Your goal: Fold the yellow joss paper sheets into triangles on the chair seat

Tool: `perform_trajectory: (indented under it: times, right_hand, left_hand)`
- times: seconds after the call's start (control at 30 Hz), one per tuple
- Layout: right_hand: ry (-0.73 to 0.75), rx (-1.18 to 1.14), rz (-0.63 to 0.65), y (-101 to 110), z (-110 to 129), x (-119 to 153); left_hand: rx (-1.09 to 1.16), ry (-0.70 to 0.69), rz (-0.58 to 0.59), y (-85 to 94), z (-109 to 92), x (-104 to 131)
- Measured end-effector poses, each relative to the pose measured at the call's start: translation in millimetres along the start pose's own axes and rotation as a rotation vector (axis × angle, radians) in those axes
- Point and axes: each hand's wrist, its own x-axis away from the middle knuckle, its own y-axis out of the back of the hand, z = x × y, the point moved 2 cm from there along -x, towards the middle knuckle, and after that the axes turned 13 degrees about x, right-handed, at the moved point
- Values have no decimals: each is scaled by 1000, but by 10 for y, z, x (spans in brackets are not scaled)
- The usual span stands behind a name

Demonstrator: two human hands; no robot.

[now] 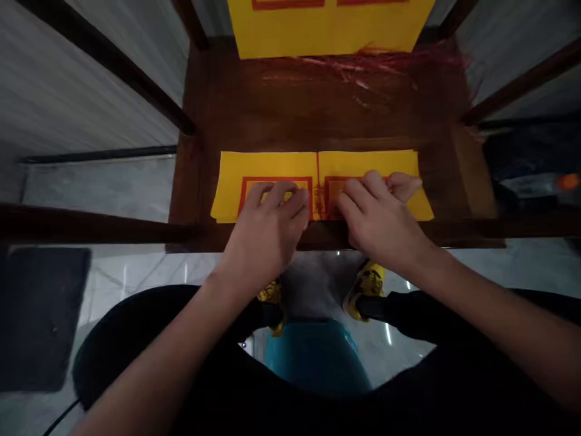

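Head view: our left hand [267, 230] and right hand [381, 218] curled over paper [281, 165], either side of the string [318, 166], grip unclear; we judged the paper light, bendable, best held by edges.

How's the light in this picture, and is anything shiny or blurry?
Head view: dim overall, the black trousers losing detail; white glints streak the glossy floor; the red strands look smeared, and print on the lower yellow paper looks soft.

Your left hand [265, 233] and right hand [384, 221] sit apart, palms down, fingers [276, 192] bent; your forearms [177, 345] angle inward.
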Motion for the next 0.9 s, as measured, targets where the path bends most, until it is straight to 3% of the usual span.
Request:
perform_trajectory:
  times: [0.23, 0.63, 0.9]
  right_hand:
    - [-57, -186, -59, -122, 5, 112]
    - [-64, -430, -100, -188, 51, 154]
    - [-67, -384, -91, -142, 98, 138]
  left_hand:
    - [212, 165, 29, 11, 26, 21]
    - [211, 222, -55, -124, -104, -42]
    - [228, 246, -83, -158, -125, -57]
